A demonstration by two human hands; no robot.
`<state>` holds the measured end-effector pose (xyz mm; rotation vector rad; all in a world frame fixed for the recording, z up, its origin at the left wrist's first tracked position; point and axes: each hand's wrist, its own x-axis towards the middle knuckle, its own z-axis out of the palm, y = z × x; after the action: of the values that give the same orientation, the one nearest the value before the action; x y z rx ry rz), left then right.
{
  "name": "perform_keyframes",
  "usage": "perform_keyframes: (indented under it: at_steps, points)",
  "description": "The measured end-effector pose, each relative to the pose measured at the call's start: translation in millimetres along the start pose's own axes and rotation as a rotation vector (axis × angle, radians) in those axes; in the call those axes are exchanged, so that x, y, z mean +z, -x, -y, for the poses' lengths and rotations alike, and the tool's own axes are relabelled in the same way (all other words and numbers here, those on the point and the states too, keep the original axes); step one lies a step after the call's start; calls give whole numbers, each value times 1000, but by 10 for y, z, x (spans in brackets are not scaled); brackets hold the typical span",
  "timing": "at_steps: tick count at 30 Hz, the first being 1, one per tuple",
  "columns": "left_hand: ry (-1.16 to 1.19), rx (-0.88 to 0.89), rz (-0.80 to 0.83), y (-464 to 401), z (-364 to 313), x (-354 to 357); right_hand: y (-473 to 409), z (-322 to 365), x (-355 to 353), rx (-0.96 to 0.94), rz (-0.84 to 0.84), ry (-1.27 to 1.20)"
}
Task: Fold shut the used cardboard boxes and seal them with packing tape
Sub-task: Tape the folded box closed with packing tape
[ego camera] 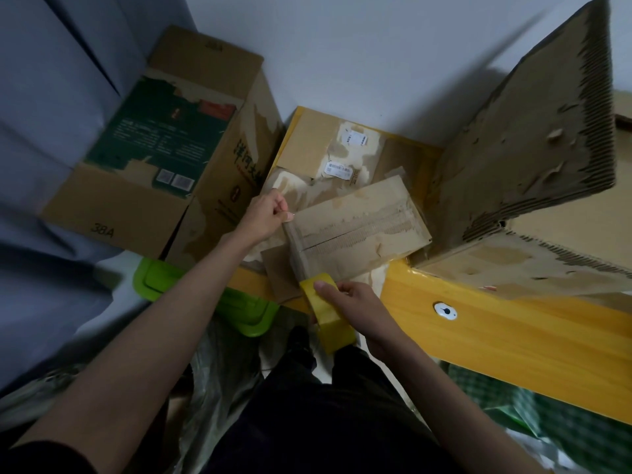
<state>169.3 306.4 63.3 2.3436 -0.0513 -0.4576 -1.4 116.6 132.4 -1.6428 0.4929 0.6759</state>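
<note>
A small worn cardboard box (362, 227) lies on the yellow table, its flaps folded closed with a seam across the top. My right hand (352, 302) grips a yellow roll of packing tape (325, 313) at the table's front edge. A clear strip of tape (297, 248) runs from the roll up along the box's left end. My left hand (270, 213) pinches the free end of that strip above the box's left corner.
A large green-printed box (164, 155) with open flaps stands at left. Flattened cardboard with labels (328, 155) lies behind the small box. A big torn box (533, 159) with a raised flap fills the right. The yellow table rail (513, 333) crosses the front; a green lid (205, 295) sits below.
</note>
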Motion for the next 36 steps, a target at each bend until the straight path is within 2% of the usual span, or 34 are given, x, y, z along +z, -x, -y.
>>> perform_keyframes:
  at_steps: [3, 5, 8, 10, 12, 16, 21, 29, 36]
  points:
    - [34, -41, -41, 14, -31, -13, 14, 26, -1, -6, 15, -24]
    - [-32, -22, -115, 66, -68, -59, 16, 18, 7, -7, 24, -36]
    - [-348, 231, -239, 284, -114, -17, 9, 0, 33, -16, 42, -38]
    - [-482, 422, -214, 476, -121, 91, -5, -26, 43, -11, 48, -48]
    - [-528, 487, -185, 646, -77, 202, -9, -46, 41, -15, 44, -61]
    - [-598, 443, -108, 790, 22, 282, -3, -50, 26, -16, 39, -49]
    - [-609, 288, 34, 722, -50, 281, -16, -73, 55, -42, 41, -35]
    - [-764, 231, 19, 676, -194, 260, 96, 23, 110, -16, 26, 36]
    - [-722, 94, 83, 566, -239, 292, 170, 65, 56, -26, 16, 108]
